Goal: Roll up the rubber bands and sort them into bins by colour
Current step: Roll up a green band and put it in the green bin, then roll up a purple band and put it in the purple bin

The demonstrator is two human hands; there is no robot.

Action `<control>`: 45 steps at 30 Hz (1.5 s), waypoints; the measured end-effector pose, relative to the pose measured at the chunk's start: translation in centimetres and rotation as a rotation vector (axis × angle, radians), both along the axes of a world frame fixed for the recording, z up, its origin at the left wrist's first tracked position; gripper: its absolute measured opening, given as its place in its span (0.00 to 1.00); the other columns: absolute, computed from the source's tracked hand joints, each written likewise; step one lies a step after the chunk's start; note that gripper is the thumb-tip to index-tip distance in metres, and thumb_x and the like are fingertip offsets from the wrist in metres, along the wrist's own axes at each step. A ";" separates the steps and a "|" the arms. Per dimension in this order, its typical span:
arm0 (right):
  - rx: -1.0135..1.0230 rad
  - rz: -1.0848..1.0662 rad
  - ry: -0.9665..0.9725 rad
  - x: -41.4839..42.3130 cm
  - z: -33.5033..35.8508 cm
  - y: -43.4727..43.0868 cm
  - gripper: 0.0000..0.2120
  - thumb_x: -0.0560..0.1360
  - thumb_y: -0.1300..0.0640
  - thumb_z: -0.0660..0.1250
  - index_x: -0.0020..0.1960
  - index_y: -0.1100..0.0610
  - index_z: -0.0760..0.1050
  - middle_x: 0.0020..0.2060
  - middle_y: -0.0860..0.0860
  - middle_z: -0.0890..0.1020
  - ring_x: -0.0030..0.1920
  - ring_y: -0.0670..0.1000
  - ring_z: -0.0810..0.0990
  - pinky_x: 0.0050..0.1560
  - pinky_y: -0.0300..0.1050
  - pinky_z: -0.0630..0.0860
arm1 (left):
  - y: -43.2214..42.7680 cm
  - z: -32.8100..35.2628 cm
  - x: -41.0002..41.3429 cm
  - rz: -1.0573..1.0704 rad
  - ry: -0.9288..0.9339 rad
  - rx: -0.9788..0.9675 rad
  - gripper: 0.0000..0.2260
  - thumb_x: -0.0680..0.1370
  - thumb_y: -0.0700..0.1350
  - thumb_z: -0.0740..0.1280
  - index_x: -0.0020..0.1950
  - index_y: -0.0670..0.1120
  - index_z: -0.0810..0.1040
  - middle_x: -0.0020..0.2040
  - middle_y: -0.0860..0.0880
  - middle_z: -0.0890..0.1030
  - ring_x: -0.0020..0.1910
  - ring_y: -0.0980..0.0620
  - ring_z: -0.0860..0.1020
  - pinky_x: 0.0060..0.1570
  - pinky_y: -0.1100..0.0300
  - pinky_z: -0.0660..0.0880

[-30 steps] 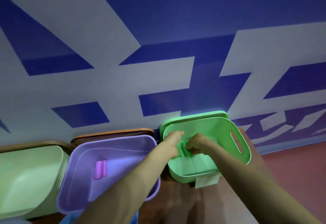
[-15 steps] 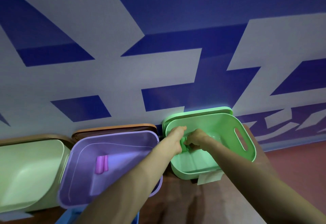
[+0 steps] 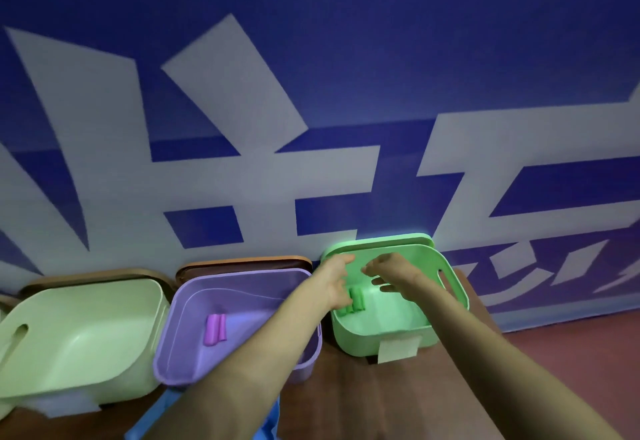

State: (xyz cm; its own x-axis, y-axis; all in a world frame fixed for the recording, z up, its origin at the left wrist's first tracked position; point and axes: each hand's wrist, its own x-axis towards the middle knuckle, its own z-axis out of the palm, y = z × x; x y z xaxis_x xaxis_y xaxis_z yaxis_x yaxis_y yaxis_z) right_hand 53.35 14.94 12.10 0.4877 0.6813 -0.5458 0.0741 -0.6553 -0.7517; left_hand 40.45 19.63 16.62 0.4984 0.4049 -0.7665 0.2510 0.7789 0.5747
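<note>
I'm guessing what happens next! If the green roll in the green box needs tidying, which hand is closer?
Probably left. The left hand has its fingers right beside the green roll in the green box; the right hand hovers farther right, fingers spread, holding nothing.

Brown wooden tabletop (image 3: 363, 405). It carries three bins, left to right: pale green bin (image 3: 131, 387), purple bin (image 3: 194, 318), bright green bin (image 3: 363, 342).

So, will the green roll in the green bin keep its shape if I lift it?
Probably soft: the green roll looks like rounded rubber lobes, so it should squash a little. It may loosen, as nothing visible ties it. It could also roll on the smooth floor of the green bin.
</note>
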 end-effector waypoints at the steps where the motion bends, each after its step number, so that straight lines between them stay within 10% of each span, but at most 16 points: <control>1: 0.058 -0.003 -0.007 -0.9 1.6 -0.7 0.10 0.76 0.58 0.69 0.54 0.61 0.75 0.47 0.53 0.79 0.45 0.50 0.76 0.45 0.44 0.71 | -0.4 0.8 -1.1 -0.005 -0.046 0.023 0.28 0.81 0.49 0.61 0.76 0.39 0.57 0.78 0.40 0.53 0.77 0.44 0.51 0.73 0.48 0.53; 13: 0.507 0.082 -0.133 -17.4 12.8 -11.0 0.09 0.76 0.60 0.69 0.55 0.59 0.76 0.46 0.49 0.80 0.46 0.48 0.78 0.49 0.42 0.73 | -6.0 5.9 -19.0 0.180 -0.259 0.298 0.19 0.80 0.44 0.63 0.70 0.40 0.69 0.72 0.40 0.67 0.71 0.43 0.66 0.63 0.50 0.67; 23: 0.468 0.119 -0.067 -29.0 -0.2 -15.8 0.12 0.74 0.65 0.70 0.56 0.60 0.75 0.46 0.54 0.79 0.47 0.49 0.77 0.47 0.36 0.74 | -12.7 -4.4 -31.6 0.261 -0.174 0.507 0.05 0.80 0.38 0.62 0.48 0.46 0.76 0.48 0.47 0.79 0.48 0.52 0.77 0.50 0.61 0.72; 30: 0.357 0.530 -0.193 -32.7 -11.9 -19.0 0.27 0.67 0.48 0.77 0.62 0.55 0.75 0.58 0.49 0.79 0.58 0.45 0.77 0.62 0.37 0.71 | -15.3 -16.6 -36.6 -0.037 0.006 0.905 0.11 0.72 0.38 0.72 0.51 0.50 0.77 0.52 0.53 0.78 0.57 0.53 0.75 0.54 0.71 0.70; 45: 0.631 0.756 -0.477 -33.5 -16.3 -22.5 0.15 0.68 0.51 0.77 0.53 0.54 0.80 0.51 0.50 0.82 0.53 0.46 0.78 0.58 0.39 0.73 | -17.1 -19.6 -41.1 -0.627 0.261 1.444 0.21 0.71 0.48 0.75 0.62 0.47 0.76 0.64 0.57 0.64 0.65 0.60 0.63 0.66 0.68 0.57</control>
